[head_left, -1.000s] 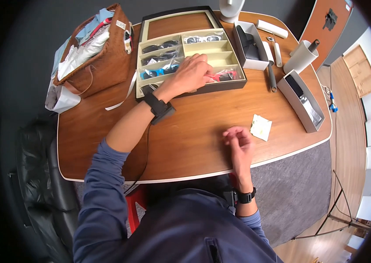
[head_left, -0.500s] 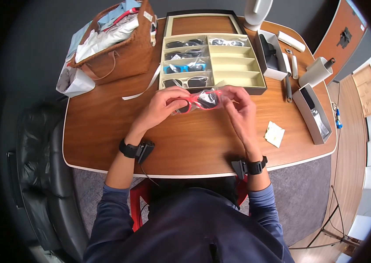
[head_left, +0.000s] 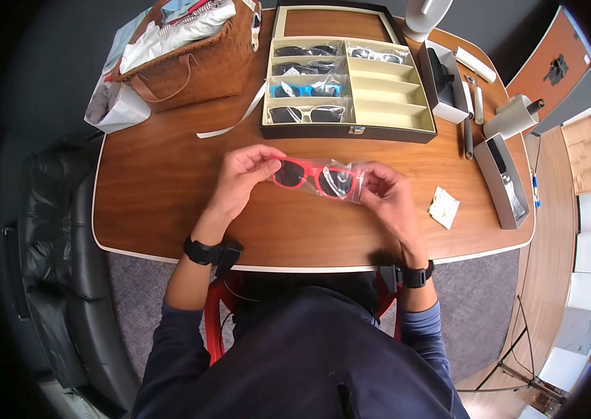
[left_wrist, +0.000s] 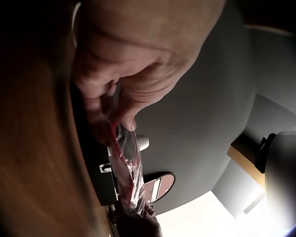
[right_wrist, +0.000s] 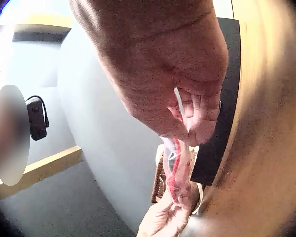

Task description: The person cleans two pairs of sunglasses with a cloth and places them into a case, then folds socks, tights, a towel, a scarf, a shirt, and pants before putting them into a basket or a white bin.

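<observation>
Red sunglasses [head_left: 313, 177] with dark lenses, inside a clear plastic sleeve, are held up between both hands over the near part of the table. My left hand [head_left: 241, 180] pinches their left end between thumb and fingers. At the other end, my right hand [head_left: 388, 202] pinches the sleeve. Both wrist views show the sleeve edge-on, the red sunglasses [left_wrist: 119, 148] stretching from one hand to the other. Just beyond the hands stands a display case [head_left: 348, 131] with cream compartments, its lid raised. Bagged sunglasses fill its left column, including a blue pair [head_left: 305, 91] and a white pair [head_left: 307, 114].
A brown basket of clothes [head_left: 205, 73] stands at the back left beside a white ribbon [head_left: 234, 120]. To the right are a small paper packet [head_left: 443, 207], a narrow box [head_left: 501, 183], a white cup [head_left: 509, 117] and a box with black contents [head_left: 445, 105].
The red sunglasses have come out of the case's front right compartment, lifted by the left hand. The right hand joined at their other end, and both hands have drawn them nearer the body.
</observation>
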A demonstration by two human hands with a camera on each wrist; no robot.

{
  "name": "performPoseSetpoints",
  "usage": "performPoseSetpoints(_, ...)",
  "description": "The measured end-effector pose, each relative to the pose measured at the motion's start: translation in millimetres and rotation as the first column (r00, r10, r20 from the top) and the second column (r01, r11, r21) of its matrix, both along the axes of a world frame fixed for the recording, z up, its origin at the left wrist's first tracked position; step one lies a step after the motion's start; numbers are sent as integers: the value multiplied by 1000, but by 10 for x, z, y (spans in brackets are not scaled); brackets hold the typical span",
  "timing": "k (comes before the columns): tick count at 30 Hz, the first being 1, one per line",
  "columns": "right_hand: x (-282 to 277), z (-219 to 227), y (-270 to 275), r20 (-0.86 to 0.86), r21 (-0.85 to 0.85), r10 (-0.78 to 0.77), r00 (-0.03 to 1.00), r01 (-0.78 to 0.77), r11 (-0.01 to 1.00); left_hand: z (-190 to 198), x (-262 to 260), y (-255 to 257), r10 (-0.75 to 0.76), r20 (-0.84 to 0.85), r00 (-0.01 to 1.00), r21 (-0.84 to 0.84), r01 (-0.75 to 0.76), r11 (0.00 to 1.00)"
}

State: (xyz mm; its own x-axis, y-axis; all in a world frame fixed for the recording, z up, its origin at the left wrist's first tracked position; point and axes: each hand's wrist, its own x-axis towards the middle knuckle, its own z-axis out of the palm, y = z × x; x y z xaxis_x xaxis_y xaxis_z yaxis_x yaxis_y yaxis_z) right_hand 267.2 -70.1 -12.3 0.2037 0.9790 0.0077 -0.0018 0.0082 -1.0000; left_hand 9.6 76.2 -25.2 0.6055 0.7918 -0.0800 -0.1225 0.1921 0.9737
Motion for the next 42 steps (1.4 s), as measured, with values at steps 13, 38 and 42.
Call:
performPoseSetpoints(13,313,-126,-371,-307,64,-222,925,253,965,95,-639,83,555,-407,726,831,43,554)
performPoseSetpoints(38,387,105,-831,719,38,-290,631,381,924,136,193,-531,114,-5,994,436,-100,894)
performPoseSetpoints(42,-181,449,-493,493,437,-475,728,265,860,131,308,-612,100,-27,995,469,-76,880)
